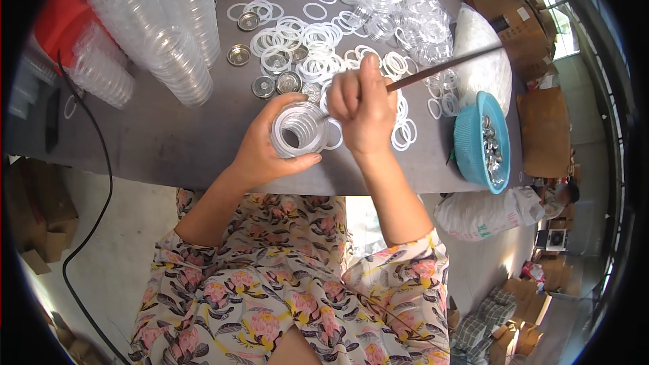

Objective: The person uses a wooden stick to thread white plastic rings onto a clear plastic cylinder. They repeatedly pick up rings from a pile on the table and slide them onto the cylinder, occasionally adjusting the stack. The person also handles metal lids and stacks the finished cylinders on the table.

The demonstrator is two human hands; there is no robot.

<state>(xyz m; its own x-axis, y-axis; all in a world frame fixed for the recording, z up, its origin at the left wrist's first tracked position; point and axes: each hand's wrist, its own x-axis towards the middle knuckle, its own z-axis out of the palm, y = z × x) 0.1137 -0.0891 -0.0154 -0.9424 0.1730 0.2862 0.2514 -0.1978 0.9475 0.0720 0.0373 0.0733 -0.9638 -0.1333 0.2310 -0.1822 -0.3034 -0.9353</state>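
Note:
My left hand [260, 145] is wrapped round a clear, ribbed plastic cylinder [299, 128], its round opening facing up; whether it is one piece or stacked rings I cannot tell. A thin brown stick [446, 65] is gripped in my right hand [365, 105], fist closed and thumb up. The stick slants up to the right, while its lower end points toward the cylinder's rim; contact there is not clear. Just beyond both hands lie many white rings [323, 66] in a loose heap. Round metal caps [289, 82] lie among them, close to my left fingertips.
Tall stacks of clear cups [177, 61] stand at the left by a red container [61, 10]. Clear plastic pieces [378, 0] are piled at the back. On the right, a blue basket [466, 142] with metal parts sits near a white bag [483, 61]. A black cable [105, 162] hangs over the left edge.

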